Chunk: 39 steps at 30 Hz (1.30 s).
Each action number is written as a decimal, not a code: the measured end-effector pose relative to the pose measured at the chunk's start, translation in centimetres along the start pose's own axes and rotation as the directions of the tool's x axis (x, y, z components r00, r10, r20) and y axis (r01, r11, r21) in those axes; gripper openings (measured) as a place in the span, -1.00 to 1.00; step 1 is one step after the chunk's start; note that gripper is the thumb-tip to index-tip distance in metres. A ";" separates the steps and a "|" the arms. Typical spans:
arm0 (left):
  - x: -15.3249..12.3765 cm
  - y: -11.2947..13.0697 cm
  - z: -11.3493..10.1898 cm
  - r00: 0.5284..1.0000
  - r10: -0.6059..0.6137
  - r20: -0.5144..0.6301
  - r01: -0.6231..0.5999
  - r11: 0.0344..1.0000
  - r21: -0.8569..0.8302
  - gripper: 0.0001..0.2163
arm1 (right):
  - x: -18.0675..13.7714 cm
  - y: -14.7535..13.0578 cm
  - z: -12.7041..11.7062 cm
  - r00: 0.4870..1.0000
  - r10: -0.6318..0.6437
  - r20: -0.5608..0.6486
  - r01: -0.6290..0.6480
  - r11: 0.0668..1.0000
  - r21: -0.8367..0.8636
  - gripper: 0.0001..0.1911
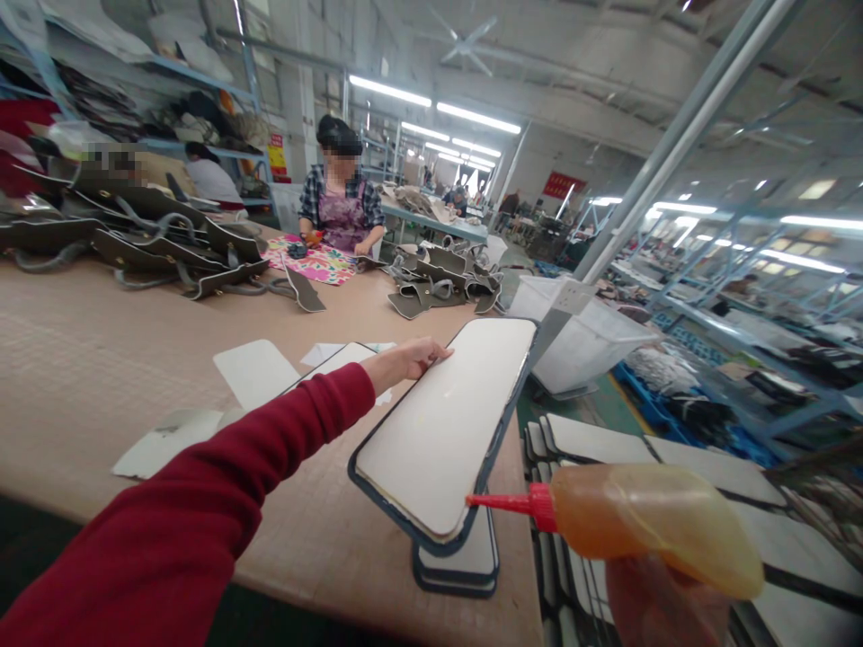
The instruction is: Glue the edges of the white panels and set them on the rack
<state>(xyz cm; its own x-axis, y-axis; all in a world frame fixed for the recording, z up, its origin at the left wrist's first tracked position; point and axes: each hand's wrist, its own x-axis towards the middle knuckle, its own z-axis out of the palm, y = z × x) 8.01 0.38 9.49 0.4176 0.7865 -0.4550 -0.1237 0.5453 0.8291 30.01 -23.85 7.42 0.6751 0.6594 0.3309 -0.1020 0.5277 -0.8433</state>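
Note:
My left hand (410, 359), in a red sleeve, reaches across the table and presses its closed fingers on the left edge of a long white panel with a dark rim (449, 427). That panel lies on a small stack of like panels (465, 562) near the table's right edge. My right hand (664, 598), low at the right, grips an amber glue bottle (647, 526). The bottle's red nozzle (502, 501) touches the near rim of the top panel.
White card pieces (253, 370) lie left of my arm on the tan table (101, 359). Dark bag parts are heaped at the far left (145, 238) and middle (441, 283). A person sits working at the far side (341, 211). White bin (583, 337) and more panels (607, 440) lie right.

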 end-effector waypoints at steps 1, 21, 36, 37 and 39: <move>0.1 0.0 -0.1 1.000 -0.001 -0.005 0.001 1.000 -0.003 -0.80 | 0.0 0.1 0.0 1.000 -0.001 0.008 0.001 1.000 0.002 -0.50; 1.1 0.2 0.6 0.918 0.130 -0.375 -0.219 0.954 -0.206 -0.89 | -0.2 -1.3 1.6 0.987 -0.080 -0.139 0.099 0.985 0.140 -0.60; 3.7 -1.0 2.9 0.920 0.057 -0.389 -0.201 0.918 -0.342 -0.91 | -2.7 1.8 -1.5 0.915 -0.192 -0.356 0.203 0.979 -0.007 -0.56; 3.8 -1.0 3.1 0.918 0.068 -0.391 -0.209 0.920 -0.331 -0.92 | -2.9 2.3 -1.7 0.932 -0.134 -0.337 0.147 0.989 0.014 -0.61; 4.1 -0.9 3.4 0.911 0.106 -0.400 -0.237 0.926 -0.295 -0.96 | -2.6 2.7 -1.9 0.959 -0.039 -0.279 0.067 0.994 0.090 -0.74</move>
<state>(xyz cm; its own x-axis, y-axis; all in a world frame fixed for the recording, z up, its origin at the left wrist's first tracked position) 12.87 2.08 7.98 0.0075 0.8899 -0.4561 -0.4792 0.4035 0.7794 29.41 -25.16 3.53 0.8557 0.4623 0.2324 -0.1222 0.6170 -0.7774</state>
